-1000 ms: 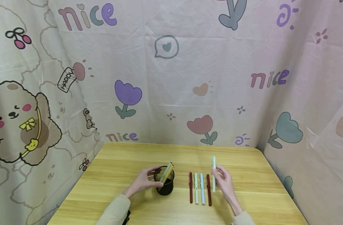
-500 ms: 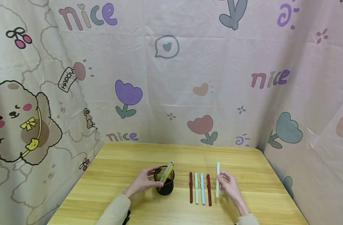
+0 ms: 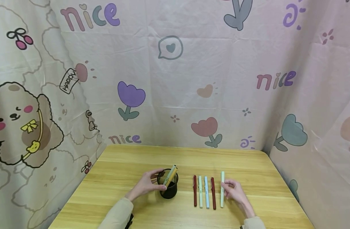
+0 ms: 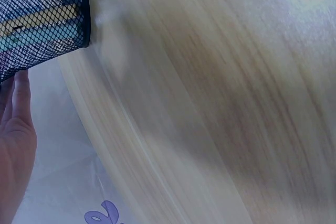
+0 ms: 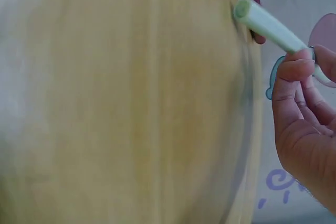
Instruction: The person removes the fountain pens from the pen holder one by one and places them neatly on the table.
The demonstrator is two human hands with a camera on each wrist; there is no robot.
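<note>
On the left of the table, my left hand grips a black mesh pen cup, thumb on the near side and fingers round the back. A yellow pen and a pale green pen lean inside the cup. The left wrist view shows the mesh wall with fingers against it. At the right end of a row of pens, my right hand pinches a mint green pen between thumb and fingers. Its lower end is close over the tabletop in the right wrist view.
Left of the right hand lie a dark red pen, a light blue pen, a light green pen and another dark red pen, side by side. A patterned cloth hangs behind the wooden table.
My right hand has moved right and then down toward the near side with the mint green pen, bringing it in line with the row. The left hand and cup stay put.
</note>
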